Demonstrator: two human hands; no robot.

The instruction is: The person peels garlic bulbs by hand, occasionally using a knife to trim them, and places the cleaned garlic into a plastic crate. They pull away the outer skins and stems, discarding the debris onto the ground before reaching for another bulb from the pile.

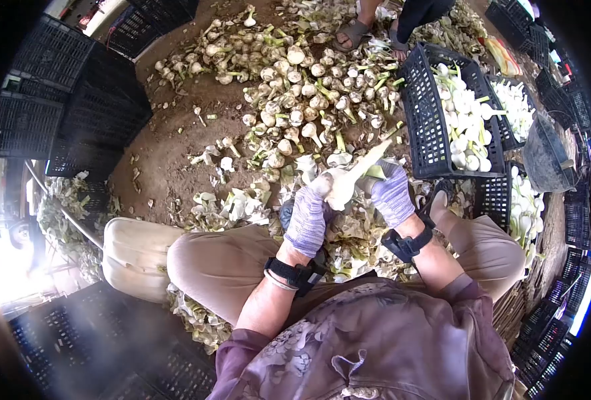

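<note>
A white garlic bulb [341, 191] with a long pale-green stem points up and to the right in front of my lap. My left hand [307, 220], in a purple-and-white knit glove, is closed round the bulb's left side. On the stem's other side, my gloved right hand [393, 195] has its fingers bent together on a greenish strip of garlic skin [375, 172]. Its fingertips are partly hidden. Just beyond both hands lies a heap of unpeeled garlic bulbs [309, 100], brownish and with short stems. Loose papery skins [355, 243] cover the ground beneath my hands.
At the right stands a black crate [419, 127] filled with white garlic, with more garlic crates beside it. A dark bucket [549, 157] leans near them. Stacked black crates [62, 100] rise at the left. Another person's sandalled foot [353, 33] is behind the heap.
</note>
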